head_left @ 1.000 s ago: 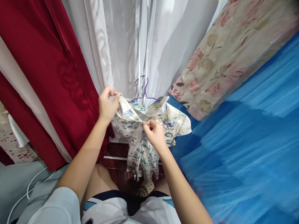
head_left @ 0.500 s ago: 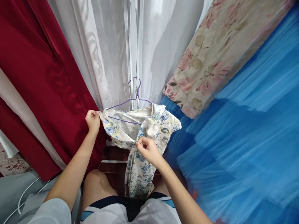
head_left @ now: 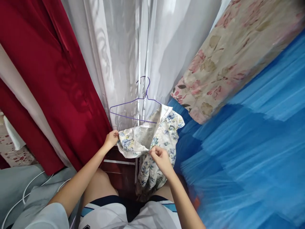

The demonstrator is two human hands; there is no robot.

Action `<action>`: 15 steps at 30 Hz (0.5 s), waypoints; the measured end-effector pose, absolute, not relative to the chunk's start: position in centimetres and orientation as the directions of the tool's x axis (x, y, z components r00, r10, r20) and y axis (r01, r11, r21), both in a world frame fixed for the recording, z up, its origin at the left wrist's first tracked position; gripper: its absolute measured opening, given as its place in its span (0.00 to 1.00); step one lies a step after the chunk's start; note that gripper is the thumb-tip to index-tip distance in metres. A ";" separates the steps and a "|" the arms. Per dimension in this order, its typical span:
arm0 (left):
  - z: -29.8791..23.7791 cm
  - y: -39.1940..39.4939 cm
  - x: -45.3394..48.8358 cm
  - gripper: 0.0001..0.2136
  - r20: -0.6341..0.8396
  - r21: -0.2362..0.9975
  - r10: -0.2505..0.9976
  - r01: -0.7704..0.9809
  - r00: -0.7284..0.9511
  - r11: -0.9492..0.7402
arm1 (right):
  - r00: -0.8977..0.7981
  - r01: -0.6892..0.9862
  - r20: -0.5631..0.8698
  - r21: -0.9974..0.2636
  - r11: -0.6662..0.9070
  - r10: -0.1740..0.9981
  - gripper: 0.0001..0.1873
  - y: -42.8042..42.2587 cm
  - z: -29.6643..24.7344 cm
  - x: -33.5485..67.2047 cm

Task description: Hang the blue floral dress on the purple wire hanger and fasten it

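Observation:
A white blouse with blue and yellow flowers (head_left: 168, 133) hangs by one shoulder on a purple wire hanger (head_left: 128, 102). The hanger's left arm is bare, and its hook is caught on white straps (head_left: 147, 57). My left hand (head_left: 111, 140) is closed on the edge of the blouse's left shoulder, below the hanger's bare end. With finger and thumb, my right hand (head_left: 162, 159) pinches the front edge of the blouse at its middle. The lower part of the blouse droops in folds between my knees.
A dark red cloth (head_left: 71, 95) hangs at the left, white curtains (head_left: 186, 35) behind the hanger. To the right are a beige flowered cloth (head_left: 214, 66) and blue tulle (head_left: 250, 152). A grey cloth with white cords (head_left: 28, 190) lies at lower left.
The blouse's left shoulder has come off the hanger's left arm. My left hand has drawn it down and to the right. My right hand keeps its pinch on the front edge.

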State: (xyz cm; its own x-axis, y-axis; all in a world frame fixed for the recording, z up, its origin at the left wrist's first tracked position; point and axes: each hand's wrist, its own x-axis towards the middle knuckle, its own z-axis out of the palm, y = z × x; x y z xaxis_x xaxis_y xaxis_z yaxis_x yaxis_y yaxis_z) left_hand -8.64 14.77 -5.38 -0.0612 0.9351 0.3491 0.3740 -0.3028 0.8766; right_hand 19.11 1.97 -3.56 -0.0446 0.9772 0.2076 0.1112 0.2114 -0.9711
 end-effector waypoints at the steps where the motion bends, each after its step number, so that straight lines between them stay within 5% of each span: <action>1: -5.7 14.1 -8.3 0.04 0.346 0.882 0.937 0.356 -0.042 -0.310 | -0.036 0.141 0.195 -0.970 0.198 0.980 0.15 1.9 -3.9 19.5; 6: -2.9 11.3 -6.4 0.10 0.452 0.871 0.892 0.227 -0.022 -0.436 | 0.078 0.319 0.182 -0.936 0.148 0.980 0.13 1.8 -5.3 21.0; 9: 0.8 8.9 -4.6 0.13 0.519 0.844 0.854 0.137 0.036 -0.519 | 0.188 0.432 0.299 -0.880 0.195 0.935 0.08 1.0 -4.5 20.9; 12: 3.6 5.7 -2.1 0.11 0.587 0.802 0.780 -0.025 0.218 -0.597 | 0.026 0.465 0.392 -0.819 0.336 0.920 0.24 -0.4 -2.4 19.4; 15: 4.6 2.8 0.7 0.09 0.619 0.764 0.710 -0.046 0.337 -0.644 | -0.173 0.331 0.366 -0.853 0.404 0.914 0.26 -1.4 -0.4 17.5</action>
State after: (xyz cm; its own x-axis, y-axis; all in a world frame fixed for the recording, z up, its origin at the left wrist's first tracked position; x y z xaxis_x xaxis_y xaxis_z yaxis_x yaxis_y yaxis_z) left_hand 0.65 2.79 4.62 0.3367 0.7099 0.6186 -0.0457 -0.6439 0.7637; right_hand 17.53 -1.37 -0.42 -0.1727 0.9144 0.3661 0.3309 0.4039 -0.8529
